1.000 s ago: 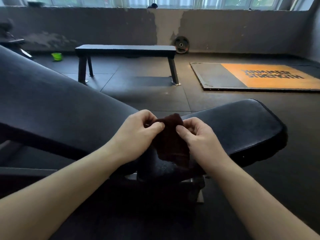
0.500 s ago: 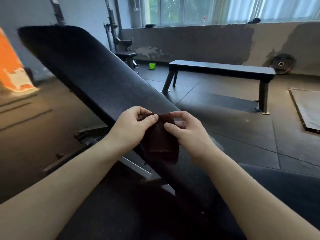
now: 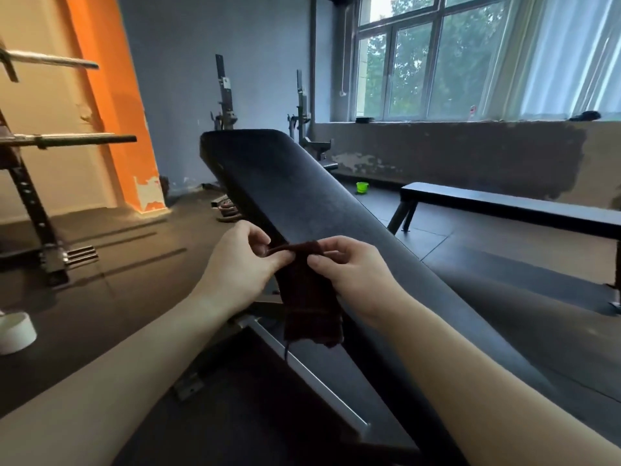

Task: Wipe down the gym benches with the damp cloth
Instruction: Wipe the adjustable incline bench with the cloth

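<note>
Pinching cloth point(image 3: 311, 307) top edge, fingers of left hand point(image 3: 240, 267) and right hand point(image 3: 354, 275) curled on it; hangs lengthwise downward, beside left edge of bench pad point(image 3: 302, 196).

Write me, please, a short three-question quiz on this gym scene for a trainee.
1. True or false: the dark cloth lies spread flat on the inclined bench.
2. The cloth's top edge is pinched by: A one hand only; B both the left hand and the right hand; C neither hand.
3. What colour is the small cup on the floor near the flat bench?
Key: 1 false, it hangs from the grip of the hands; 2 B; 3 green.
</note>
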The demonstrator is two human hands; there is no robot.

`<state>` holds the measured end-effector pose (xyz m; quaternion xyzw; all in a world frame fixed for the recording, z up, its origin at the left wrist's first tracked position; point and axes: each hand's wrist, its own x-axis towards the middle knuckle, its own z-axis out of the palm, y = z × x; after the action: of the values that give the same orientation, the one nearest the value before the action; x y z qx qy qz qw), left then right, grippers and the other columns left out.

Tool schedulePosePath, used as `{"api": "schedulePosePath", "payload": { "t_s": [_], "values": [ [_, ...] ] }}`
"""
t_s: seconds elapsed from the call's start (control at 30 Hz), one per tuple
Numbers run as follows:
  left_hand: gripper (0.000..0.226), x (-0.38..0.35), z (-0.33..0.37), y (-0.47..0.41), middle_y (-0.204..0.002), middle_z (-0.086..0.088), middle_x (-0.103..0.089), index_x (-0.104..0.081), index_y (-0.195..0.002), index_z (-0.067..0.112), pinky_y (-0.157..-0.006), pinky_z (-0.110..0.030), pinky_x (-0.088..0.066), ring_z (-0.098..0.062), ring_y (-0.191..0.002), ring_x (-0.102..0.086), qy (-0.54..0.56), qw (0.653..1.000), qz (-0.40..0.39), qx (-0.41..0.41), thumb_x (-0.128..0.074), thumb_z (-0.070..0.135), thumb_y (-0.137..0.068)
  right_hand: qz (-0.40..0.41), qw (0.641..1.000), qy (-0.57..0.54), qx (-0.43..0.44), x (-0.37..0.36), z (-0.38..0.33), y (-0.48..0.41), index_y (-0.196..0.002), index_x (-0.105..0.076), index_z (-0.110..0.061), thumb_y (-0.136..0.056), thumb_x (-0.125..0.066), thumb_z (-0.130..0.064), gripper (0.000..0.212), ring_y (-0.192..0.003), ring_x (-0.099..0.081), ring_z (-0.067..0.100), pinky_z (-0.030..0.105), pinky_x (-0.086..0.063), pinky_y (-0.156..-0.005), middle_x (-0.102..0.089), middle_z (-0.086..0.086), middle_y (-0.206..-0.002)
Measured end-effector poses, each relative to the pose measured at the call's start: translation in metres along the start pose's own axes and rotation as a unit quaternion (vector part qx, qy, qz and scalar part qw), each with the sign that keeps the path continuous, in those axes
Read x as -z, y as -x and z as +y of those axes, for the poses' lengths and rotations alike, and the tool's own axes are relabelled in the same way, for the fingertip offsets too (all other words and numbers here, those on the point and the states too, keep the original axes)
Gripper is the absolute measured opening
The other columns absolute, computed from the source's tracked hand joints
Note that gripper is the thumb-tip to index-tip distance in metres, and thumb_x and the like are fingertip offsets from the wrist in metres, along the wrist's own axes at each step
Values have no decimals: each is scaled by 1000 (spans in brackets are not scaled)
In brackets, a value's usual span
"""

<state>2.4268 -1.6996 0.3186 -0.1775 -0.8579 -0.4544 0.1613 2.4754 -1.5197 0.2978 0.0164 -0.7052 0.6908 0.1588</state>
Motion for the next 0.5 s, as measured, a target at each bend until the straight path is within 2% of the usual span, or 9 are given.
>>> {"api": "schedulePosePath", "payload": {
  "t_s": [0.1, 0.23, 0.3, 0.4, 0.5],
  "values": [
    [33, 18, -35, -28, -91, -1, -65, -53, -95, 23, -67, -35, -56, -19, -80, -66, 49, 998, 23, 31, -79, 40, -84, 11, 999, 45, 7, -42, -3, -37, -103, -73, -11, -92, -75, -7, 12, -87, -77, 23, 34, -63, -76, -79, 8, -94],
    [18, 49, -70, -81, -95, 3, -71, -63, -100, 27, -75, -33, -60, -15, -87, -71, 160, 987, -8, 22, -73, 39, -90, 22, 994, 108, 23, -97, -25, -92, -104, -72, -13, -92, -76, -13, 13, -86, -77, 18, 37, -64, -81, -79, 5, -92],
    [23, 67, -83, -106, -97, 7, -73, -67, -103, 32, -77, -28, -58, -8, -89, -71, 181, 983, -21, 5, -74, 47, -87, 18, 993, 118, 19, -124, -38, -117, -105, -72, -13, -94, -73, -14, 11, -87, -77, 17, 35, -64, -81, -79, 5, -94],
    [22, 88, -98, -139, -91, 11, -73, -70, -103, 35, -66, -13, -52, 0, -84, -69, 182, 983, -13, -20, -77, 46, -85, 25, 996, 86, -21, -157, -54, -149, -106, -74, -10, -98, -68, -11, 10, -92, -76, 23, 37, -64, -84, -78, 9, -97],
    [16, 104, -107, -169, -88, 10, -74, -71, -101, 37, -64, -12, -52, -2, -82, -71, 204, 979, -13, -18, -78, 39, -87, 25, 998, 36, -52, -183, -65, -174, -107, -74, -5, -99, -65, -7, 12, -96, -76, 30, 43, -62, -88, -78, 15, -99]
  ]
}}
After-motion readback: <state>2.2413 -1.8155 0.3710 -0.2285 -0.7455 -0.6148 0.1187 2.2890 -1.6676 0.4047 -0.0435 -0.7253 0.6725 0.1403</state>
